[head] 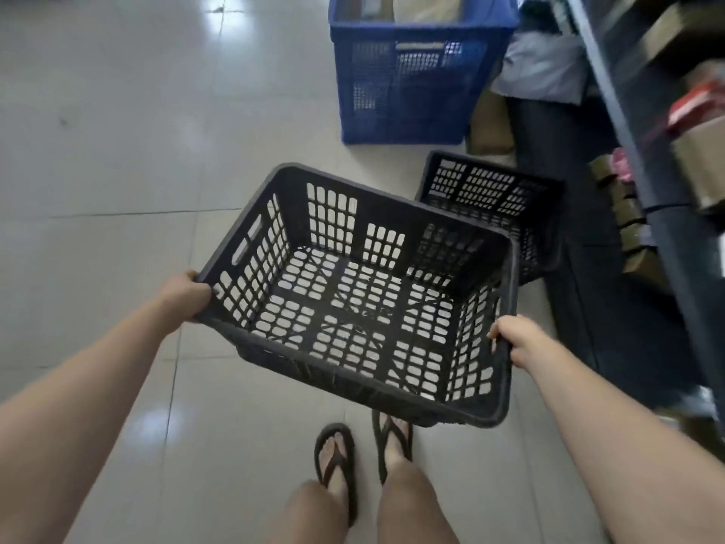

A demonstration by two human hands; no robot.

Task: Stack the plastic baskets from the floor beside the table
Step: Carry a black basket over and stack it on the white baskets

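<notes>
I hold an empty black plastic basket (396,225) with perforated walls in the air above the floor, tilted slightly. My left hand (187,296) grips its left rim near the near corner. My right hand (518,339) grips its right rim. A second black basket (490,186) of the same kind stands on the floor just beyond and to the right, partly hidden behind the one I hold.
A tall blue crate (416,76) with goods in it stands on the tiled floor (117,151) further ahead. A dark shelf frame (643,151) with boxes runs along the right. Cardboard boxes (490,127) and a bag lie beside it. My feet in sandals (337,461) are below the basket.
</notes>
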